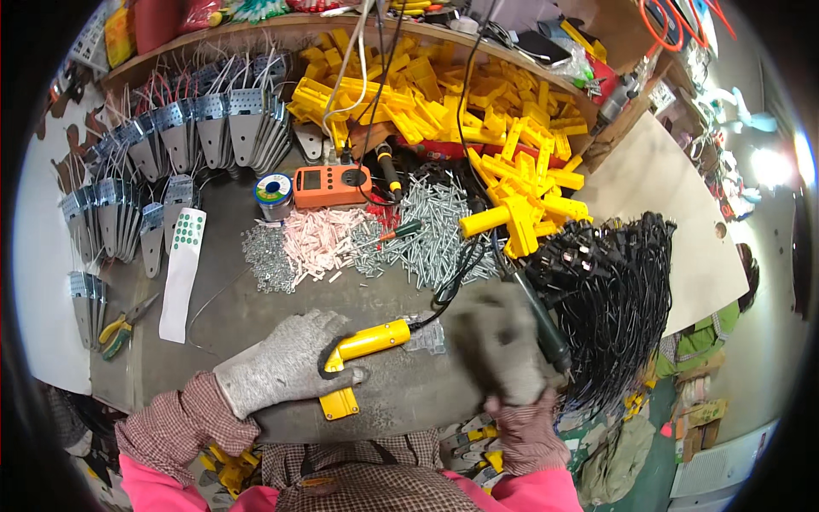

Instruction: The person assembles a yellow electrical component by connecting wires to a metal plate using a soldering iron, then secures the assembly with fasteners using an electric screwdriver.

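Observation:
In a grey knit glove, my left hand (294, 363) is closed round a yellow plastic tool handle (372, 340) with a dark, curved trigger-like part. A black cord (444, 299) runs out of its far end, and a flat yellow plate (339, 404) hangs below my fingers. My right hand (502, 346), also gloved, is smeared by motion, so its fingers cannot be made out. Beside it hangs a dark cylindrical electric screwdriver (539, 322); whether the hand touches it is unclear. A small clear plastic piece (425, 337) lies on the grey bench (256, 320) between my hands.
Screws (426, 224), pink sleeves (317, 243) and nuts (266, 260) lie heaped beyond my hands. Yellow handle shells (444, 90) fill the back, black cords (610, 299) the right. Metal plates with wires (175, 136), pliers (121, 327), a solder spool (274, 195) and an orange meter (331, 184) stand leftward.

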The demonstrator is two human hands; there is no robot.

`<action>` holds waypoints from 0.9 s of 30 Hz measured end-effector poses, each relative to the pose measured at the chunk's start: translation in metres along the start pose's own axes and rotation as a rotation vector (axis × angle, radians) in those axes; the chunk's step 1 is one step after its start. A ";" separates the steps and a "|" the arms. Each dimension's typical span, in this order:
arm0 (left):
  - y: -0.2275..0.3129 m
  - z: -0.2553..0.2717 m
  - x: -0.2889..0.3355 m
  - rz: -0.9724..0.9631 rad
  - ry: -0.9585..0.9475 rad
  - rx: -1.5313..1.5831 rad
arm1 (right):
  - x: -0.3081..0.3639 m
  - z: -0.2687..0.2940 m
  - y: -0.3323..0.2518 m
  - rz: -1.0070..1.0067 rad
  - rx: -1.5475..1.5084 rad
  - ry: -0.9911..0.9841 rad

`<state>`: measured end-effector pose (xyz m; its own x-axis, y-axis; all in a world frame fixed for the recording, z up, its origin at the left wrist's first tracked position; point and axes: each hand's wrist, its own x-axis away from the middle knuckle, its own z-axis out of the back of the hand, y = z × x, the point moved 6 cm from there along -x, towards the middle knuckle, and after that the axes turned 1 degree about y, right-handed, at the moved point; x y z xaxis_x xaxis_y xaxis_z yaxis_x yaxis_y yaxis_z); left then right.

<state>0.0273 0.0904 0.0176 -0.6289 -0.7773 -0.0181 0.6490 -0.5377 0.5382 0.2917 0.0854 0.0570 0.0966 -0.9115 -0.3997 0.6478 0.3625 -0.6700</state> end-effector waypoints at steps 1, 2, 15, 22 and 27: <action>0.006 -0.001 -0.002 -0.031 0.085 -0.015 | 0.006 0.034 0.022 -0.065 0.290 0.086; 0.008 -0.001 -0.001 -0.021 0.099 -0.016 | 0.017 0.057 0.048 -0.120 0.560 0.170; 0.007 -0.009 0.002 0.024 0.126 0.012 | -0.018 0.082 0.070 -0.558 -0.409 -0.058; 0.003 -0.018 -0.015 -0.004 0.068 -0.158 | -0.061 0.012 -0.002 -0.119 -1.285 0.303; 0.024 -0.029 -0.042 -0.090 -0.012 -0.116 | -0.060 -0.046 -0.028 0.092 -1.502 0.034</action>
<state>0.0820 0.1008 0.0063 -0.6912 -0.7208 -0.0519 0.6346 -0.6397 0.4336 0.2328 0.1393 0.0706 0.0619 -0.8780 -0.4747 -0.7167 0.2919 -0.6334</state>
